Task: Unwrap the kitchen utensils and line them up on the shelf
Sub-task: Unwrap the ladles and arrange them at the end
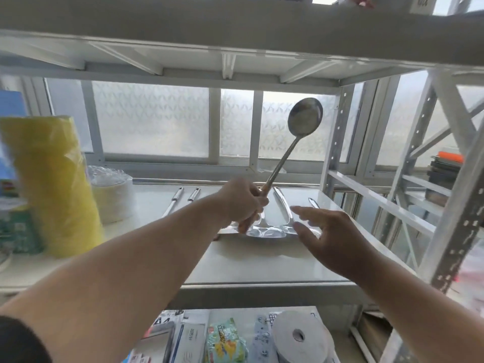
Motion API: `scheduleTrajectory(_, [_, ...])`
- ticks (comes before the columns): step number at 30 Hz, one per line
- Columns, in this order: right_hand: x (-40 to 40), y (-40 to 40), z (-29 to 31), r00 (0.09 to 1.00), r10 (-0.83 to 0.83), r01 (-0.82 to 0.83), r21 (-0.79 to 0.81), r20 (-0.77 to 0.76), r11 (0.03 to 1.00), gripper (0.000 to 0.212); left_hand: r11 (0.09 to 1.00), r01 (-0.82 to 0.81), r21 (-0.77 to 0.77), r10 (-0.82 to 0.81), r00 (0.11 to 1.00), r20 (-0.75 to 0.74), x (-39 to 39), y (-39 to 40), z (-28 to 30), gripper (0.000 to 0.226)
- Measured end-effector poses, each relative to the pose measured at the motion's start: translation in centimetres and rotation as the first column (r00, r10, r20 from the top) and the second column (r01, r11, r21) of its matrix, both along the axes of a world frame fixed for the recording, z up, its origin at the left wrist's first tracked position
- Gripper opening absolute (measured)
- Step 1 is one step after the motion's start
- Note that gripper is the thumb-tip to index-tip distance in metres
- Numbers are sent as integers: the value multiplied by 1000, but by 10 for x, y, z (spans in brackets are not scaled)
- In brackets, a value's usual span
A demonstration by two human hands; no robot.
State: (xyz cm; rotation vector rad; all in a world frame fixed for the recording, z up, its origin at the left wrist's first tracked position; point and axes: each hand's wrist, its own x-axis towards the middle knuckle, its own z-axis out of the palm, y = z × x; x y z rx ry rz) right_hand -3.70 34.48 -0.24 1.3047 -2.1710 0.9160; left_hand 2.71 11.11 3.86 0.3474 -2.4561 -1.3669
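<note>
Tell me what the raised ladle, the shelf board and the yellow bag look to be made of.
The ladle held by the left hand: polished metal, likely stainless steel, since its bowl mirrors the light. The shelf board: a smooth, glossy white surface, perhaps painted metal or laminate; the picture leaves that open. The yellow bag: thin, crinkled, translucent plastic film.

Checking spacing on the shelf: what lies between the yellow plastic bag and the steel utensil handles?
In the head view, a wrapped stack of white disposable plates sits between the yellow plastic bag and the steel utensil handles.
</note>
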Motion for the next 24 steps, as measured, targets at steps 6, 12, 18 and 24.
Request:
scheduleTrajectory(6, [18, 1, -9, 976, -55, 72, -74, 211, 995, 42, 897, 80, 434, -76, 997, -26, -29, 57, -21, 13])
scheduleTrajectory(12, [1, 25, -18, 954, -174, 198, -76, 243, 977, 52, 864, 84, 497, -83, 996, -22, -52, 91, -37, 26])
scheduleTrajectory(18, [-26, 47, -33, 902, -406, 417, -59, 145, 907, 23, 802, 250, 543, -186, 967, -172, -78, 133, -47, 9])
scheduleTrajectory(24, [-69, 70, -38, 833, -539, 545, -17, 125, 838, 26, 963, 231, 136, -208, 964, -169, -115, 169, -61, 25])
